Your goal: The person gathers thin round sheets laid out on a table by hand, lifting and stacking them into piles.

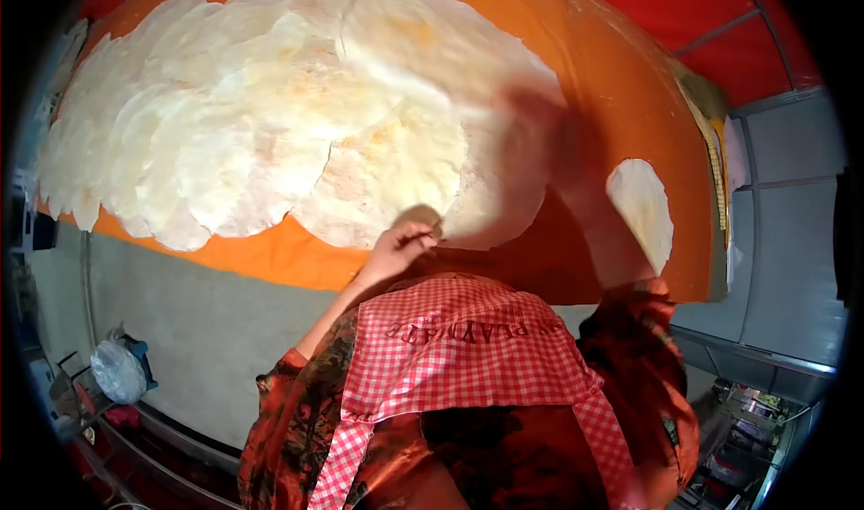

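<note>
Thin, pale, floury sheets that look like flatbread (261, 141) overlap in a broad layer on an orange cloth (594, 69). My left hand (405, 244) is at the near edge of the layer, beside a rounded yellowish sheet (396, 177). Its fingers are curled together; whether anything is between them is hidden. My right hand (540, 127) is smeared by motion over the layer's right side, and its fingers cannot be made out. A separate, smaller-looking sheet (643, 208) lies on the cloth to the right of my right forearm.
The cloth's near edge runs just in front of my checked apron (459, 343). Grey floor (207, 303) shows at the left. A clear plastic bag (119, 370) sits by a metal frame at lower left. Grey panels (796, 213) stand beyond the right end.
</note>
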`<action>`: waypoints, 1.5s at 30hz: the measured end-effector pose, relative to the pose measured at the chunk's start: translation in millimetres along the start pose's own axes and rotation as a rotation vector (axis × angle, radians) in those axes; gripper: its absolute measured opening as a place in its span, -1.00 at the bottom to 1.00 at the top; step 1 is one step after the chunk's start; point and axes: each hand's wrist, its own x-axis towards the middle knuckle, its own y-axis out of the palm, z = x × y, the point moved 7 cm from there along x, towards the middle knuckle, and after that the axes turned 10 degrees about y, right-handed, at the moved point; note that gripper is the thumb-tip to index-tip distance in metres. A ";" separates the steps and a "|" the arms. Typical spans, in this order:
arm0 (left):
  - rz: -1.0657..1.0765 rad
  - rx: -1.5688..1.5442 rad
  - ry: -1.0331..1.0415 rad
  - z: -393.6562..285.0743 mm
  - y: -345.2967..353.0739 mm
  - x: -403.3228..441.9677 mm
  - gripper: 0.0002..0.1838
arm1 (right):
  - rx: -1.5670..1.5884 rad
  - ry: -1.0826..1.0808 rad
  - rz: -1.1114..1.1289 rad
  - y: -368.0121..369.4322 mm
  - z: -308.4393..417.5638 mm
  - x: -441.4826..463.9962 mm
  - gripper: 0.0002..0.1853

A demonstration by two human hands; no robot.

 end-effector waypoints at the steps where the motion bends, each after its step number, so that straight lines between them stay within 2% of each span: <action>1: 0.162 0.384 0.229 -5.8 21.7 2.8 -0.76 | -0.339 -0.253 -0.071 4.1 -14.3 -19.6 -0.89; 2: 0.212 0.403 0.201 9.1 30.1 5.6 -0.77 | -0.496 -0.376 -0.089 13.3 -44.4 -30.9 -0.87; 3: 0.294 0.600 0.352 12.5 40.5 7.8 -0.76 | -0.645 -0.503 -0.124 22.3 -74.7 -43.3 -0.82; 5: 0.453 1.005 0.668 16.1 59.5 13.5 -0.72 | -0.634 -0.494 -0.141 17.4 -96.2 -51.2 -0.75; 6: 0.522 1.118 0.707 19.4 70.4 14.4 -0.64 | -0.656 -0.480 -0.175 5.5 -88.6 -56.4 -0.74; 9: 0.280 1.461 0.966 -8.0 97.1 17.9 -0.64 | -0.509 -0.507 -0.349 -55.7 -50.8 -68.6 -0.64; 10: 0.314 1.523 0.915 1.7 100.4 21.2 -0.59 | -0.462 -0.239 -0.307 -78.2 -56.9 -75.1 -0.68; 12: 0.332 1.604 0.815 4.8 109.7 24.6 -0.58 | -0.240 -0.360 -0.436 -116.2 -8.7 -117.1 -0.72; 13: 0.335 1.642 0.766 6.1 113.8 27.6 -0.58 | -0.103 -0.006 -0.497 -135.6 16.8 -149.9 -0.74; 14: 0.290 1.563 0.752 5.1 114.7 32.6 -0.61 | 0.038 0.346 -0.542 -144.0 25.2 -185.9 -0.76; 17: 0.123 1.299 0.713 -12.8 113.4 56.3 -0.68 | -0.162 -0.049 -0.461 -217.8 7.9 -221.1 -0.71; 18: 0.051 1.195 0.705 -37.7 116.3 61.8 -0.70 | -0.202 -0.074 -0.450 -236.8 4.4 -245.1 -0.68; 19: -0.017 1.091 0.695 -61.8 118.5 67.2 -0.71 | -0.235 0.046 -0.571 -248.3 21.0 -274.1 -0.71; 20: -0.072 1.073 0.613 -77.9 118.4 76.7 -0.84 | -0.266 0.167 -0.691 -257.0 25.7 -299.8 -0.74; 21: -0.114 1.052 0.574 -86.2 114.3 93.2 -0.90 | -0.279 0.168 -0.710 -267.2 19.1 -316.7 -0.75; 22: -0.160 1.028 0.587 -105.8 114.7 108.3 -0.80 | -0.293 0.169 -0.730 -283.3 9.8 -333.7 -0.76; 24: -0.197 1.033 0.475 -162.0 118.2 135.5 -0.78 | -0.353 0.217 -0.717 -307.5 -12.8 -359.6 -0.77; 25: -0.197 1.001 0.637 -188.7 116.9 153.3 -0.76 | -0.381 0.244 -0.711 -313.0 -21.0 -369.3 -0.78; 26: -0.230 1.134 0.587 -224.5 123.2 161.9 -0.75 | -0.410 0.259 -0.715 -312.6 -23.7 -376.2 -0.78; 28: -0.249 1.078 0.755 -283.2 141.6 165.9 -0.72 | -0.472 0.291 -0.719 -311.6 -27.2 -387.0 -0.79; 29: -0.243 1.059 0.816 -309.0 161.2 152.9 -0.78 | -0.486 0.290 -0.733 -315.0 -31.4 -392.8 -0.78; 31: -0.176 1.119 1.259 -339.4 206.1 118.7 -0.85 | -0.510 0.292 -0.753 -321.9 -42.0 -403.1 -0.78; 33: -0.037 1.264 1.308 -321.5 241.0 101.1 -0.85 | -0.519 0.314 -0.793 -332.1 -45.6 -411.5 -0.77; 36: 0.233 1.420 1.330 -230.7 272.2 84.3 -0.77 | -0.552 0.324 -0.859 -342.9 -47.6 -416.8 -0.77; 37: 0.334 1.415 1.272 -187.6 273.6 81.8 -0.78 | -0.567 0.324 -0.883 -345.4 -47.9 -417.7 -0.77; 38: 0.318 1.410 1.240 -150.9 269.7 71.3 -0.75 | -0.533 0.299 -0.867 -344.2 -48.6 -414.5 -0.77; 40: 0.392 1.593 1.064 -60.7 244.5 61.0 -0.66 | -0.463 0.255 -0.833 -339.0 -50.3 -400.7 -0.76; 41: 0.466 1.584 0.886 -19.9 226.9 52.1 -0.63 | -0.486 0.232 -0.798 -334.4 -54.0 -389.7 -0.76; 42: 0.484 1.548 0.815 11.3 211.7 37.6 -0.59 | -0.508 0.206 -0.765 -331.7 -58.7 -374.5 -0.76; 43: 0.496 1.506 0.851 24.0 204.9 20.1 -0.56 | -0.528 0.179 -0.733 -330.0 -58.2 -358.8 -0.77; 45: 0.420 1.266 0.838 -0.3 200.2 -5.2 -0.55 | -0.529 0.179 -0.678 -319.1 -48.3 -319.7 -0.78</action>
